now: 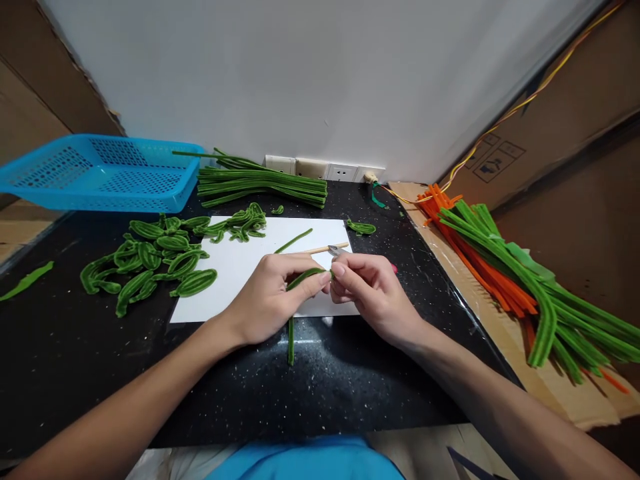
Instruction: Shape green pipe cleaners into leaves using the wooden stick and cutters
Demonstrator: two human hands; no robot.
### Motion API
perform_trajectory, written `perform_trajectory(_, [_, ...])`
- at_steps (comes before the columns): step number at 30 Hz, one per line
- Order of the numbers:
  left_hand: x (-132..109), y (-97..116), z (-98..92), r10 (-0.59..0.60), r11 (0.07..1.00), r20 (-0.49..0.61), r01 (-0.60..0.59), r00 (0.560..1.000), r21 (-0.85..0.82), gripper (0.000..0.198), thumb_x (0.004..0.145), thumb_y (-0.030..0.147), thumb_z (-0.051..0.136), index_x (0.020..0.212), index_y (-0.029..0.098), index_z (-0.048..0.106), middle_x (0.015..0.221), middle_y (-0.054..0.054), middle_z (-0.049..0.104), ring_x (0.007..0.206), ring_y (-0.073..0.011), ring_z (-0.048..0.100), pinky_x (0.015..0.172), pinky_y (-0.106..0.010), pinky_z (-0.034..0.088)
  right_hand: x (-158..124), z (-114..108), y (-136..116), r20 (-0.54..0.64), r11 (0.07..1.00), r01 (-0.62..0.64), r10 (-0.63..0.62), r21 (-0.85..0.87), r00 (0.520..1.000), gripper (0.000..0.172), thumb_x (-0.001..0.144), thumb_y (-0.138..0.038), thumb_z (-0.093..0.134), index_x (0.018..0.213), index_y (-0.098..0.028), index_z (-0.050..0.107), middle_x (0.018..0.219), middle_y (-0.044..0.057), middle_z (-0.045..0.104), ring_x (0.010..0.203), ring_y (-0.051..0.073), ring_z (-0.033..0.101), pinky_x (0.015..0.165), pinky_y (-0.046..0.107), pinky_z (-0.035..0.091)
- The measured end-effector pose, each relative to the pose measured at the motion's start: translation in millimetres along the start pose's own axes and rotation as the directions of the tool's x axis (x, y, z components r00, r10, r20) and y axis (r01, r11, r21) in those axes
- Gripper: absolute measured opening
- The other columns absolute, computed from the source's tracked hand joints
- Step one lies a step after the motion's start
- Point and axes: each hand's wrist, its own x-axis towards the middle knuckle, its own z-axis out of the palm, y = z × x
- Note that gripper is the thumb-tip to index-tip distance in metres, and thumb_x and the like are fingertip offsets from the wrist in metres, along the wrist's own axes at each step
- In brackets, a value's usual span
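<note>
Both hands pinch a dark green pipe cleaner (291, 340) above a white sheet of paper (240, 267). My left hand (273, 293) has its thumb and forefinger closed on the stem, which arches over that hand and hangs below it. At the stem's tip, my right hand (370, 287) is closed with thumb against forefinger. Behind the right hand lie pliers (337, 251), mostly hidden, and a thin wooden stick (325, 249). Another green stem (295, 240) shows beyond my left hand. Left of the paper lies a pile of leaf shapes (150, 257) bent from pipe cleaners.
A blue plastic basket (185, 193) stands at the back left. Beside it lies a bundle of green pipe cleaners (260, 185), in front of wall sockets (343, 173). Green bundles (565, 313) and orange ones (480, 267) rest on cardboard at the right. A single leaf shape (361, 228) lies behind the paper.
</note>
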Motion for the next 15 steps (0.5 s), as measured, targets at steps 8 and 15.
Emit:
perform_trajectory(8, [4.5, -0.4, -0.4, -0.38, 0.312, 0.573, 0.684, 0.726, -0.659, 0.028, 0.088, 0.031, 0.066, 0.065, 0.015, 0.06, 0.056, 0.004, 0.042, 0.041, -0.0052, 0.028, 0.038, -0.021, 0.019, -9.4, -1.4, -10.5, 0.119, 0.752, 0.407, -0.408, -0.518, 0.905, 0.032, 0.106, -0.024, 0.05, 0.074, -0.022, 0.049, 0.069, -0.001, 0.043, 0.062, 0.016, 0.038, 0.06, 0.033, 0.029])
perform_trajectory(15, [4.5, -0.8, 0.3, -0.376, 0.502, 0.415, 0.559, 0.828, -0.661, 0.029, 0.091, 0.031, 0.072, 0.069, 0.012, 0.067, 0.061, 0.0, 0.053, 0.046, -0.0062, 0.044, 0.041, -0.019, 0.03, -7.9, -5.0, -2.5, 0.118, 0.75, 0.406, -0.408, -0.522, 0.905, 0.029, 0.109, -0.024, 0.046, 0.082, -0.022, 0.057, 0.075, 0.002, 0.052, 0.067, 0.017, 0.045, 0.065, 0.033, 0.033])
